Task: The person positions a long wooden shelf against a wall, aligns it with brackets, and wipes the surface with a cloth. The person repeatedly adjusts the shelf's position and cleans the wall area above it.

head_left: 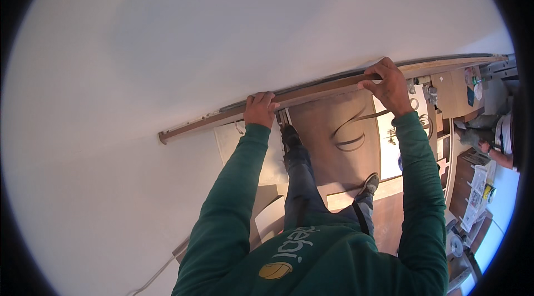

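A long narrow board (pixel 453 64) stretches across the view against a broad white surface, its edge bare pale wood on the right. Brown edge-banding strip (pixel 320 91) covers that edge from the left end up to my right hand. My left hand (pixel 260 109) is closed over the board near its left part, fingers curled over the top. At the strip's right part, my right hand (pixel 387 87) pinches the banding between thumb and fingers. A loose curl of brown banding (pixel 350 144) hangs below, near my right forearm.
Below are a brown panel (pixel 320 140) and my feet, one shoe (pixel 370 183) on a ledge. Small items lie on a brown surface (pixel 449 93) at right. Farther right, another person's arm (pixel 500 158) shows beside a white rack (pixel 474 198). A cable (pixel 153 278) runs at lower left.
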Available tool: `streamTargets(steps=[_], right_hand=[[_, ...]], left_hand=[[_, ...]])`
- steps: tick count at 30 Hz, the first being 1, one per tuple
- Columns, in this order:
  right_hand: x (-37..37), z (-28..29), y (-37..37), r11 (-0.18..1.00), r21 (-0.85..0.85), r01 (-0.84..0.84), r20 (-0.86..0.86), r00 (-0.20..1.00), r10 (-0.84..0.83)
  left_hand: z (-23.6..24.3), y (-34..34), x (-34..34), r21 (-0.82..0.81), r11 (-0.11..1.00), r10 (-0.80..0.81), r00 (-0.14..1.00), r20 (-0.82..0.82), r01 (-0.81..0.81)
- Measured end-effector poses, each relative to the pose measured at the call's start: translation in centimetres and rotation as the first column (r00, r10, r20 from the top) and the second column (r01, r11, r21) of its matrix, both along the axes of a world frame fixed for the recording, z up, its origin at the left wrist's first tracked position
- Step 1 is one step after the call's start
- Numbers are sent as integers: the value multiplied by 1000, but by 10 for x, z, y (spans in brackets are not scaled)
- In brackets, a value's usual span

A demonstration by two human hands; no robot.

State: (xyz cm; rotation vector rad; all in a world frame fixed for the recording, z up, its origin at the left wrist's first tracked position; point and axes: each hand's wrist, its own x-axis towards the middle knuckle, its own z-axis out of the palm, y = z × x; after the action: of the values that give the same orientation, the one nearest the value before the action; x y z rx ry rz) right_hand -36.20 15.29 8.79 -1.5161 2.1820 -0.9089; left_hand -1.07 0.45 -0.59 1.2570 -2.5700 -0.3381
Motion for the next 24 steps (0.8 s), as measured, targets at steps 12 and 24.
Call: streamTargets(steps=[12, 24], right_hand=[[-12, -65, 3, 994, -89, 70, -183, 980, -85], [-12, -76, 2, 991, -75, 111, -185, 975, -124]], left_hand=[[1, 7, -5, 1, 1000, 21, 999, 32, -21], [-7, 14, -32, -57, 995, -84, 985, -150, 76]])
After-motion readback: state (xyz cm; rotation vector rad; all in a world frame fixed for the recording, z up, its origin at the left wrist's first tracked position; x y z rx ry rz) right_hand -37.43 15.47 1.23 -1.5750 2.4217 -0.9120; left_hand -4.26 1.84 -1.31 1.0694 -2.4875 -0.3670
